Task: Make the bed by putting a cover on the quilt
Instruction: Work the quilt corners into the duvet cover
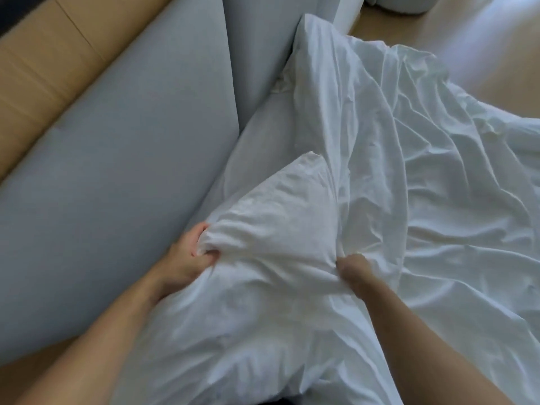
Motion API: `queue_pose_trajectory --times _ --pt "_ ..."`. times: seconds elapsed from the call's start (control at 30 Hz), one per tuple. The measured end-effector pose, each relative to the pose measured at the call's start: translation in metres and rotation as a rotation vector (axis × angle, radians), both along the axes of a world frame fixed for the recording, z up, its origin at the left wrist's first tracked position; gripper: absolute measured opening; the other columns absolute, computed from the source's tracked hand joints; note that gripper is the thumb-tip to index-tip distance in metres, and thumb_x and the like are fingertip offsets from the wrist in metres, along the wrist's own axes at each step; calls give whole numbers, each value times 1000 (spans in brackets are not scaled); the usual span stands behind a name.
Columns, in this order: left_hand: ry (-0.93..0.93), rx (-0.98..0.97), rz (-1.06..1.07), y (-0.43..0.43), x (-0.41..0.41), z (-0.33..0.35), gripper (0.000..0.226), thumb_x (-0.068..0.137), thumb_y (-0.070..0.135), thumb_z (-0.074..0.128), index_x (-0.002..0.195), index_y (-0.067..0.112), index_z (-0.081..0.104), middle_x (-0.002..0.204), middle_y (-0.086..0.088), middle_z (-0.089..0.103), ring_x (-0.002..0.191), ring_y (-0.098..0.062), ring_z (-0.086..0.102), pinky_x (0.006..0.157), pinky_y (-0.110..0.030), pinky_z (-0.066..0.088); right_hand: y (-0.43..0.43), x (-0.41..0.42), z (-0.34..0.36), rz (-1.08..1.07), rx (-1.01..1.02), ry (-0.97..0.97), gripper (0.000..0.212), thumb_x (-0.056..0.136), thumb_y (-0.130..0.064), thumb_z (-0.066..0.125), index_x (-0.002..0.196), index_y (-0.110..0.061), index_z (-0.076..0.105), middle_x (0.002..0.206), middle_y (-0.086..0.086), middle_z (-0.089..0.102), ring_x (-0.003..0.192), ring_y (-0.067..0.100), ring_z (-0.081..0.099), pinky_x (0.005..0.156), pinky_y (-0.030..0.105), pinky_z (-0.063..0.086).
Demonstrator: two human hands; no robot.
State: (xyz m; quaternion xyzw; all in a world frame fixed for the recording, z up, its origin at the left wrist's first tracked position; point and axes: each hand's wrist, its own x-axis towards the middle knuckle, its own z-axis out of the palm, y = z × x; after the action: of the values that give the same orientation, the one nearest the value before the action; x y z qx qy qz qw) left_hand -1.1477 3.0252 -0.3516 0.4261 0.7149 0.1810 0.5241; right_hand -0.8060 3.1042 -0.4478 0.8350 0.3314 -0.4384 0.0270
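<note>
We see a long grey cushion (pixel 117 171) beside a tan panel (pixel 43 59), a second cushion (pixel 260 54) next to it. On the pale floor (pixel 482 54) sits perhaps a grey pouf (pixel 400 4).

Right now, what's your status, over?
Left hand grips the white bedding, bunched. Right hand grips it too. Grey cushion alongside, nothing blocking.

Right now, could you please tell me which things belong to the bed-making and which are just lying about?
Job: white quilt cover, gripped by left hand and right hand.
Lying about: large grey cushion, grey round object on floor.
</note>
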Motion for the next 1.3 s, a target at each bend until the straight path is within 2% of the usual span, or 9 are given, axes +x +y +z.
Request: queue_pose_trajectory --times 0.17,0.27,0.47,0.63,0.77,0.9,1.07,1.13,1.3 --pt "-30 -53 -204 -12 7 -2 60 68 46 63 127 55 55 123 23 67 118 -4 62 106 -38 47 58 -57 38 -12 486 120 49 97 -47 53 130 -12 55 122 12 65 117 32 59 86 32 38" --pt "-30 -119 -206 -4 3 -14 58 58 44 62 116 43 68 111 18 72 109 -5 67 99 -35 51 99 -110 21 182 319 259 76 86 -68 58 138 -13 50 132 8 60 121 31 57 90 34 43" --pt "79 -420 -170 47 -29 -89 48 50 40 71 94 21 73 87 2 72 87 -24 69 73 -29 51 74 -152 -128 594 86 242 42 94 -41 59 125 -14 66 126 12 68 117 34 62 94 33 47" --pt "188 -429 -62 141 -14 -167 68 61 69 83 93 14 59 87 1 66 72 -15 60 62 -29 45 56 -146 -208 452 150 324 19 92 -35 63 99 -19 69 98 3 73 99 28 67 79 29 47" --pt "285 -393 -301 183 34 -205 70 60 59 88 112 18 64 105 5 65 96 -18 63 80 -32 50 63 -138 -214 250 161 520 17 80 -42 63 87 -26 67 90 -8 73 92 21 68 84 36 55" --pt "408 -373 -488 159 58 -232 50 58 56 76 99 28 70 95 8 74 86 -16 69 83 -39 59 68 -139 -209 55 138 544 43 74 -55 54 85 -15 65 84 1 71 88 27 66 90 47 54" --pt "563 -443 -507 107 52 -237 68 68 73 59 125 36 60 121 10 66 107 -25 64 92 -38 53 81 -146 -179 5 293 352 81 71 -84 61 109 -13 58 107 2 69 101 25 66 92 39 51" --pt "615 -441 -491 89 55 -241 48 83 51 59 125 28 60 123 0 67 109 -29 64 88 -35 52 94 -151 -171 61 390 191 91 70 -80 65 125 -10 47 125 9 61 117 32 59 97 40 45" --pt "677 -85 -143 98 34 -205 37 91 36 60 122 18 53 110 -11 69 102 -38 64 78 -38 50 151 -171 -165 180 478 332 40 88 -34 51 104 -2 68 105 23 71 98 41 68 83 45 56"
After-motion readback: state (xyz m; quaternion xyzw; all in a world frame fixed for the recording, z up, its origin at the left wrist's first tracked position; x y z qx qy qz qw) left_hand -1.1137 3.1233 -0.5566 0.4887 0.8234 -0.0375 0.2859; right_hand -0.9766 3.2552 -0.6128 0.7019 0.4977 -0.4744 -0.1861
